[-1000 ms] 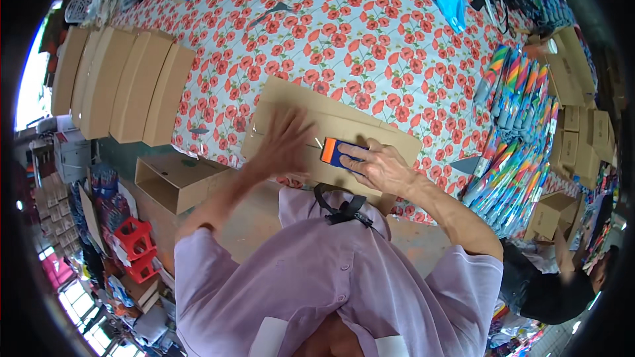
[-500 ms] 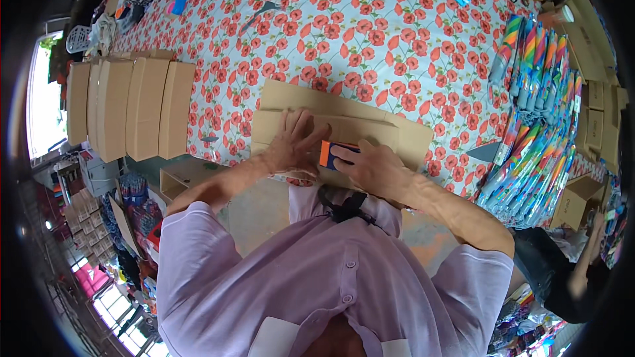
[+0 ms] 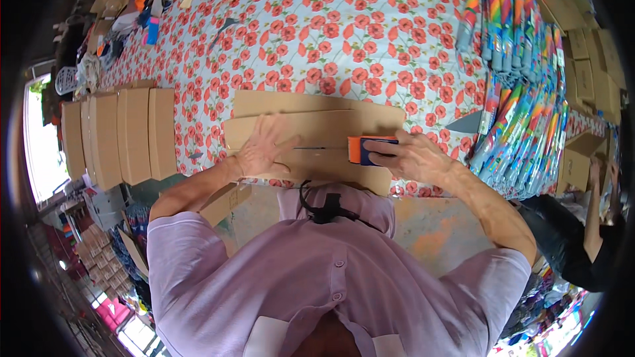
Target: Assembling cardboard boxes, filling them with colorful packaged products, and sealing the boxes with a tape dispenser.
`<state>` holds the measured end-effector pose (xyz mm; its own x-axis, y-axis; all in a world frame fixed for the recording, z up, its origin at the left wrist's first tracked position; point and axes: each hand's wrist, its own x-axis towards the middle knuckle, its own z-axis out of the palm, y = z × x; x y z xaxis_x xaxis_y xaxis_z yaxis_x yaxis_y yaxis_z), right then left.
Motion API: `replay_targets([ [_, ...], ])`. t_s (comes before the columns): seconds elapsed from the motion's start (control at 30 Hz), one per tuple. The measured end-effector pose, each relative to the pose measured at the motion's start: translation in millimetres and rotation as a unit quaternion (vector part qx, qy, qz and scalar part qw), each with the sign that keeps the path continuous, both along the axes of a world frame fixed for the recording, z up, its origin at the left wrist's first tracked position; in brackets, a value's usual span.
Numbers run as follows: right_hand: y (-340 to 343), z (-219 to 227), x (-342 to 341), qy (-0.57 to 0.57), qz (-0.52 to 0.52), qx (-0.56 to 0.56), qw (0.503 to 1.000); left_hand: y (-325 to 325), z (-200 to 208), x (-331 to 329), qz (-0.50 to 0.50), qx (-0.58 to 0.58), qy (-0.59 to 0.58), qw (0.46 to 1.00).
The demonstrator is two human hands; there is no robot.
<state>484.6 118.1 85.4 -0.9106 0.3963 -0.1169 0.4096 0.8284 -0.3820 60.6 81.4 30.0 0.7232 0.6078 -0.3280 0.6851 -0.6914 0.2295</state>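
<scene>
a flowered tablecloth (image 3: pixel 297 59) spreads out beneath rainbow-coloured packages (image 3: pixel 519 135) at right and brown cartons (image 3: pixel 135 135) at left. a cardboard box (image 3: pixel 321 129) lies flat at its near edge. the left hand (image 3: pixel 263 149) is over the box's left part, fingers loosely spread; the right hand (image 3: pixel 420 157) grasps an orange-and-blue tool (image 3: pixel 357 150) over its right part.

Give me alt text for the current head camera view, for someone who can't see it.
A person's right hand grips an orange-and-blue handheld tool over a cardboard box, left hand spread on it. Beneath is a red-flowered tablecloth; cardboard cartons stand left, rainbow-striped, plastic-wrapped bundles lie right.
</scene>
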Motion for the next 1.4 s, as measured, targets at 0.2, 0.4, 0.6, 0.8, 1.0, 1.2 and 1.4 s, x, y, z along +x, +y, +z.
replay_targets([
  [0.2, -8.2, -18.1, 22.4, 0.069, -0.008, 0.045, 0.997, 12.2, -23.4, 79.1, -0.162, -0.020, -0.121, 0.979],
  [0.4, -22.2, -34.9, 57.3, 0.106, -0.052, 0.049, 0.992, -1.1, -10.6, 98.2, -0.118, 0.041, -0.107, 0.986],
  [0.6, -26.4, -49.4, 47.2, 0.150, -0.070, 0.060, 0.984, 7.1, -21.7, 122.4, -0.136, 0.009, -0.113, 0.984],
  [0.8, -24.5, -53.7, 38.4, -0.009, -0.113, -0.058, 0.992, 15.8, -28.8, 126.1, -0.149, 0.039, -0.123, 0.980],
  [1.0, -43.5, -122.5, 75.8, 0.222, -0.436, -0.005, 0.872, 16.9, -22.4, 152.6, -0.171, 0.054, -0.133, 0.975],
  [1.2, -40.9, -112.7, 60.8, 0.198, -0.529, 0.135, 0.814, 29.4, -34.5, 188.8, -0.139, -0.036, -0.038, 0.989],
  [1.4, -40.6, -172.7, -40.6, 0.197, -0.491, -0.076, 0.845, 22.2, -39.6, 192.7, -0.117, 0.035, -0.106, 0.987],
])
